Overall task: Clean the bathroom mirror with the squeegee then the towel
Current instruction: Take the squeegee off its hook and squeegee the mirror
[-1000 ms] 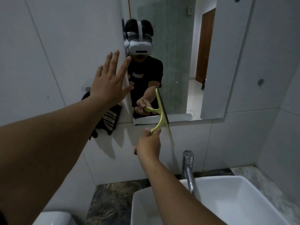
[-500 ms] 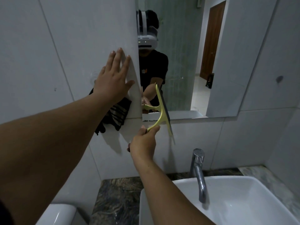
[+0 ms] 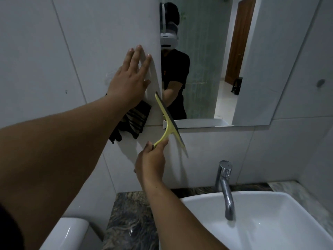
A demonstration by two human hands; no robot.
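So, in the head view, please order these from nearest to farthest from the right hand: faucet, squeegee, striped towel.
From the right hand:
1. Squeegee, its handle gripped in that hand.
2. Striped towel, hanging up-left, under the left hand.
3. Faucet, to the right, over the sink.

- Dim, cool, even light; soft shadows on the wall [image 3: 207, 156].
- Small glare on the sink [image 3: 261, 224] rim.
- Wide-angle bending at edges; nearest forearm slightly soft.

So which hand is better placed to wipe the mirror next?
Right. The right hand already grips the yellow squeegee, its blade at the mirror's lower left corner; the left hand lies flat, empty.
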